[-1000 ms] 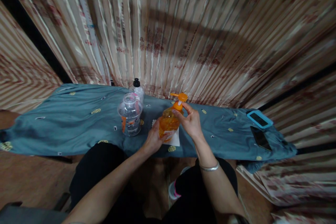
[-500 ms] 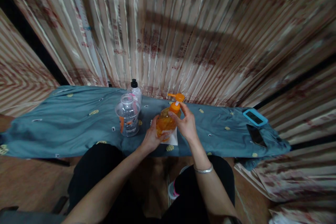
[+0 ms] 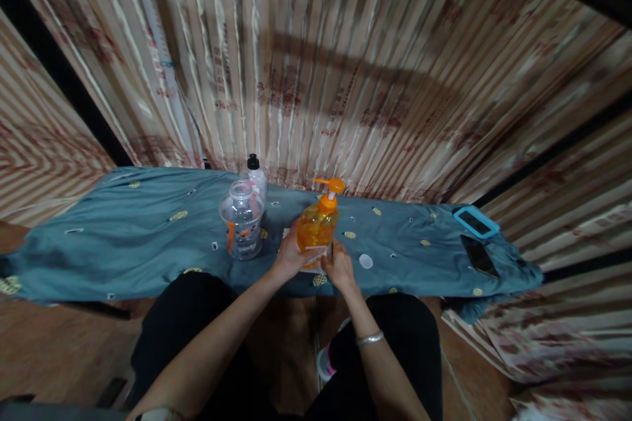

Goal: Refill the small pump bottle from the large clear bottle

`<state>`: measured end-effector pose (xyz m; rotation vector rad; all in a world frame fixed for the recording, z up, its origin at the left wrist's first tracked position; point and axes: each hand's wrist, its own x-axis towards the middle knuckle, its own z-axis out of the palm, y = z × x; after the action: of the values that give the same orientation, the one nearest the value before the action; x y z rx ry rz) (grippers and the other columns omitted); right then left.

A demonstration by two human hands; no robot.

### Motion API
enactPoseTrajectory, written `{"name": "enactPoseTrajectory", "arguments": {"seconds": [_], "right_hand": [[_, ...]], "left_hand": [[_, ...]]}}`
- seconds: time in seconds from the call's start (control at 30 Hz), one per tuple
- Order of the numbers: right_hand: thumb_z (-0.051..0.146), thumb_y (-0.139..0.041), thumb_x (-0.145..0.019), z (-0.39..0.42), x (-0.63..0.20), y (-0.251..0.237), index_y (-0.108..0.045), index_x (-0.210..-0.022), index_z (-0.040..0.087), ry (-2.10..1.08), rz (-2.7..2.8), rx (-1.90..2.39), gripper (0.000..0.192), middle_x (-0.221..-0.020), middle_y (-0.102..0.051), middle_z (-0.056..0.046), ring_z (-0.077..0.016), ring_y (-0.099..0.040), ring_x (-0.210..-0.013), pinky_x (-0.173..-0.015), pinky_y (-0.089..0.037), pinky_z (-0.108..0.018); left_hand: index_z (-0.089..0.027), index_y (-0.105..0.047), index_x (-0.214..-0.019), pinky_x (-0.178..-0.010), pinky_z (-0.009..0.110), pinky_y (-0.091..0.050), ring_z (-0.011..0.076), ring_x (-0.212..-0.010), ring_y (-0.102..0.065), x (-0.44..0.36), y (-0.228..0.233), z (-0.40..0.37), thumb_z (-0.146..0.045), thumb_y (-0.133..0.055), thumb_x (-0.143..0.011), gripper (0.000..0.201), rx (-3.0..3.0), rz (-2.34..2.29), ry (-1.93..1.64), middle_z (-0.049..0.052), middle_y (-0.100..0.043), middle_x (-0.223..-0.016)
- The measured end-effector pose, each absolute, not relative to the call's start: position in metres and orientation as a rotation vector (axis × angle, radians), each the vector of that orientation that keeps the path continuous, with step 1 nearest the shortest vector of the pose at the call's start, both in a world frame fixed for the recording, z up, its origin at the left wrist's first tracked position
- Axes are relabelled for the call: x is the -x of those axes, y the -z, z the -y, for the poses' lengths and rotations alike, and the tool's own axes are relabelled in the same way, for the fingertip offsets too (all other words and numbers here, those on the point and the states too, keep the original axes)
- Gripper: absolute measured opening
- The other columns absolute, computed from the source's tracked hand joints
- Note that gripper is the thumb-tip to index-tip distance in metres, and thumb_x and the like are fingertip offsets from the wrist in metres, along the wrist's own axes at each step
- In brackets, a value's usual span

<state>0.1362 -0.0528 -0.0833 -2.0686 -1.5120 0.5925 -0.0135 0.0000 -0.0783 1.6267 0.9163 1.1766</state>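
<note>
An orange pump bottle (image 3: 316, 224) stands upright on a blue cloth-covered table (image 3: 138, 237), on a white paper. My left hand (image 3: 291, 255) grips the bottle's lower left side. My right hand (image 3: 338, 268) rests at its lower right base, fingers curled against it. The orange pump head (image 3: 332, 185) sticks up free of both hands. A small white round cap (image 3: 365, 261) lies on the cloth just right of my right hand.
A clear plastic bottle (image 3: 243, 218) with no cap stands left of the orange one, and a white bottle with a black cap (image 3: 255, 172) behind it. Two phones (image 3: 476, 237) lie at the table's right end. Striped curtains hang behind.
My right hand has left the pump neck and dropped to the bottle's base. A small white cap now shows on the cloth to its right.
</note>
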Motion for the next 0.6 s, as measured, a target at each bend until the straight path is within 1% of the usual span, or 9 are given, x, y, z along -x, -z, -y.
{"name": "enactPoseTrajectory", "arguments": {"seconds": [0.07, 0.13, 0.2, 0.27, 0.33, 0.43, 0.5, 0.6], "right_hand": [[0.003, -0.059, -0.093, 0.051, -0.135, 0.081, -0.044, -0.146, -0.008, -0.603, 1.519, 2.136, 0.057, -0.136, -0.056, -0.028, -0.0406, -0.053, -0.129, -0.105, -0.041, -0.040], [0.006, -0.058, -0.095, 0.050, -0.138, 0.080, -0.059, -0.133, -0.003, -0.615, 1.529, 2.186, 0.039, -0.117, -0.066, -0.024, -0.0418, -0.062, -0.115, -0.090, -0.044, -0.039], [0.007, -0.056, -0.097, 0.051, -0.141, 0.080, -0.070, -0.113, 0.001, -0.613, 1.544, 2.206, 0.022, -0.105, -0.070, -0.022, -0.0400, -0.066, -0.106, -0.081, -0.041, -0.035], [0.008, -0.057, -0.097, 0.055, -0.145, 0.082, -0.073, -0.103, 0.004, -0.611, 1.537, 2.200, 0.018, -0.099, -0.071, -0.020, -0.0358, -0.067, -0.100, -0.077, -0.037, -0.033], [0.010, -0.057, -0.095, 0.062, -0.149, 0.083, -0.073, -0.101, 0.006, -0.615, 1.487, 2.183, 0.018, -0.093, -0.071, -0.017, -0.0314, -0.067, -0.091, -0.074, -0.034, -0.032], [0.019, -0.054, -0.089, 0.074, -0.158, 0.084, -0.070, -0.088, 0.009, -0.612, 1.366, 2.118, 0.019, -0.080, -0.067, -0.012, -0.0267, -0.063, -0.079, -0.071, -0.033, -0.031], [0.034, -0.050, -0.080, 0.081, -0.165, 0.083, -0.065, -0.081, 0.013, -0.604, 1.270, 2.040, 0.026, -0.072, -0.061, -0.009, -0.0250, -0.058, -0.072, -0.070, -0.032, -0.032], [0.059, -0.046, -0.066, 0.087, -0.174, 0.080, -0.059, -0.077, 0.017, -0.647, 1.127, 1.882, 0.045, -0.067, -0.057, -0.007, -0.0231, -0.053, -0.066, -0.067, -0.034, -0.032]], "left_hand": [[-0.020, -0.055, -0.128, -0.105, 0.045, -0.051, 0.0295, -0.118, -0.067, 0.014, 0.078, 0.000, -0.034, -0.088, -0.065, 0.073, -1.620, -0.925, -1.169, 0.009, -0.071, -0.125], [-0.020, -0.057, -0.124, -0.100, 0.044, -0.054, 0.0285, -0.112, -0.070, 0.015, 0.077, 0.001, -0.033, -0.089, -0.064, 0.069, -1.614, -0.947, -1.160, 0.007, -0.073, -0.119], [-0.020, -0.058, -0.120, -0.096, 0.042, -0.056, 0.0281, -0.107, -0.071, 0.016, 0.075, 0.001, -0.032, -0.089, -0.063, 0.066, -1.615, -0.973, -1.148, 0.006, -0.075, -0.113], [-0.020, -0.059, -0.116, -0.094, 0.042, -0.056, 0.0284, -0.104, -0.072, 0.018, 0.073, 0.002, -0.033, -0.090, -0.062, 0.064, -1.615, -0.990, -1.133, 0.006, -0.075, -0.111], [-0.021, -0.059, -0.116, -0.094, 0.042, -0.056, 0.0285, -0.104, -0.072, 0.019, 0.072, 0.003, -0.036, -0.091, -0.061, 0.065, -1.601, -0.990, -1.126, 0.006, -0.076, -0.110], [-0.021, -0.059, -0.117, -0.097, 0.042, -0.055, 0.0285, -0.106, -0.072, 0.020, 0.073, 0.003, -0.037, -0.092, -0.059, 0.069, -1.563, -0.975, -1.137, 0.006, -0.076, -0.113], [-0.021, -0.059, -0.118, -0.098, 0.042, -0.055, 0.0285, -0.108, -0.072, 0.020, 0.076, 0.002, -0.037, -0.092, -0.059, 0.070, -1.545, -0.964, -1.150, 0.007, -0.075, -0.116], [-0.021, -0.059, -0.119, -0.098, 0.042, -0.056, 0.0285, -0.109, -0.072, 0.020, 0.080, 0.002, -0.036, -0.093, -0.059, 0.071, -1.522, -0.969, -1.150, 0.007, -0.075, -0.117]]}}
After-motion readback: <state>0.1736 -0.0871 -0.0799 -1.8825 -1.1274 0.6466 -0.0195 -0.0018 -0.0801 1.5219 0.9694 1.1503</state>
